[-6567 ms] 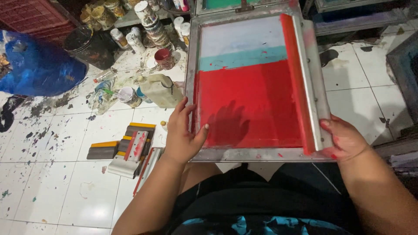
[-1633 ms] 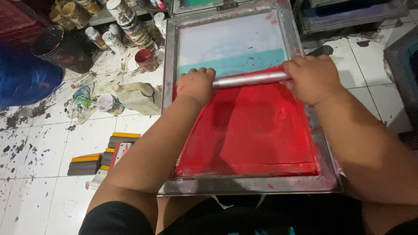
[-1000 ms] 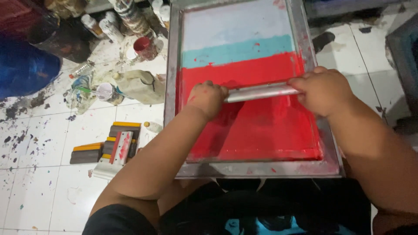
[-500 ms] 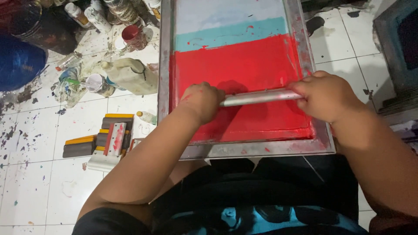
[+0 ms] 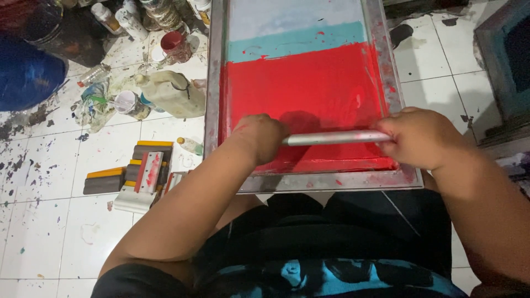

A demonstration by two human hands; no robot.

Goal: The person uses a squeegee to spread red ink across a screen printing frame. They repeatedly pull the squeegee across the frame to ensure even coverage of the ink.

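The squeegee (image 5: 334, 138) was gripped by the left hand (image 5: 262, 138) and right hand (image 5: 422, 138); even pressure across the red-inked screen (image 5: 303, 83) was advisable.

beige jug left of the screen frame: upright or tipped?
Tipped. The beige jug lies on its side on the tiled floor, its capped neck pointing left toward a small tub.

L hand (image 5: 264, 137) & R hand (image 5: 422, 138) fisted, forearms angled inward
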